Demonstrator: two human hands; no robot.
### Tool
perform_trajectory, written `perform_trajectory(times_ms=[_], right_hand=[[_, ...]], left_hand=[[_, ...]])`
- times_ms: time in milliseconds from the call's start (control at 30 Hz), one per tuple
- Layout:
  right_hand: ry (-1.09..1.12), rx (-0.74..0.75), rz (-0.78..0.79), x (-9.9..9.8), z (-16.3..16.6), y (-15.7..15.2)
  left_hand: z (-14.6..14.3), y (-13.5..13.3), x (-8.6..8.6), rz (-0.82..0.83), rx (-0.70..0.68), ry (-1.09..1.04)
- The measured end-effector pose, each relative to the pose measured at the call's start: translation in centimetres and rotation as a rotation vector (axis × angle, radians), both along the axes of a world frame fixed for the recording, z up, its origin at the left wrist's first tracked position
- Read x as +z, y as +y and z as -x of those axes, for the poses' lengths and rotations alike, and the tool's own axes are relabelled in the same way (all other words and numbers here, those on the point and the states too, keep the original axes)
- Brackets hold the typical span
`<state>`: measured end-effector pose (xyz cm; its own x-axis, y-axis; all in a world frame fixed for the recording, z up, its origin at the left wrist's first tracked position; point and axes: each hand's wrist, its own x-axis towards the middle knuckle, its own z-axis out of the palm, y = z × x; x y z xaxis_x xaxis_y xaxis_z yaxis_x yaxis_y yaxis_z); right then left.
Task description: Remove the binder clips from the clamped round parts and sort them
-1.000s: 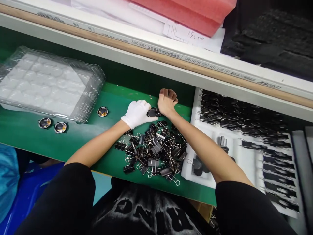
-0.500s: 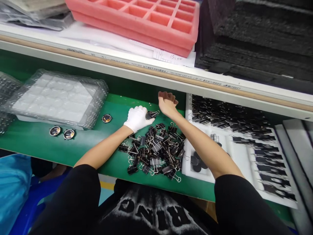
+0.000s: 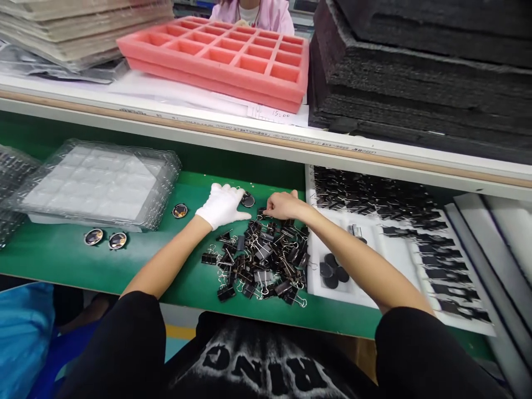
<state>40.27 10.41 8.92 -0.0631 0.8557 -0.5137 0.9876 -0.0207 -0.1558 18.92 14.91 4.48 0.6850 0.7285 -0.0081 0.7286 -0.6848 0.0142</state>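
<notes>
Heap of black binder clips [image 3: 261,260] lies on the green bench [image 3: 187,288]. Right of the heap is a white foam tray [image 3: 401,252]. At the heap's far edge, the bare right hand [image 3: 285,205] curls down by a clip [image 3: 261,213]; past its left side, gloved left hand [image 3: 222,205], thumb parted, touches a dark round piece [image 3: 248,200]. Whether either hand pinches, I cannot tell. Well behind the heap rests a red foam tray [image 3: 216,77].

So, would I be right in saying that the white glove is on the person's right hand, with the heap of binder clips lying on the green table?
Not quite: the head view shows the white glove on the left hand, while the right hand is bare. The heap of binder clips does lie on the green table.
</notes>
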Motion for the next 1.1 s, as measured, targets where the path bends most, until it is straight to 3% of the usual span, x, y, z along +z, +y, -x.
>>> perform_trajectory(times_ms=[133,333,500,667,900,1100], right_hand=[[0.026,-0.019,-0.045,-0.4,-0.8,1.5],[0.046,-0.043,-0.08,-1.4,-1.4,2.6],[0.228,-0.355,-0.395,-3.2,0.4,3.4],[0.279,-0.547,-0.427,-5.2,2.9,4.4],[0.308,-0.534,-0.465,-8.3,1.6,4.5],[0.27,-0.559,-0.517,-9.2,1.2,4.4]], left_hand=[[1.0,1.0,-0.1,-0.055,-0.05,-0.066],[1.0,2.4,-2.4,0.089,-0.034,-0.075],[0.7,2.2,-2.8,0.142,-0.017,-0.141],[0.9,2.1,-3.1,0.171,-0.064,-0.184],[1.1,2.5,-3.7,0.21,-0.082,-0.217],[0.3,2.4,-3.7,0.209,-0.099,-0.227]])
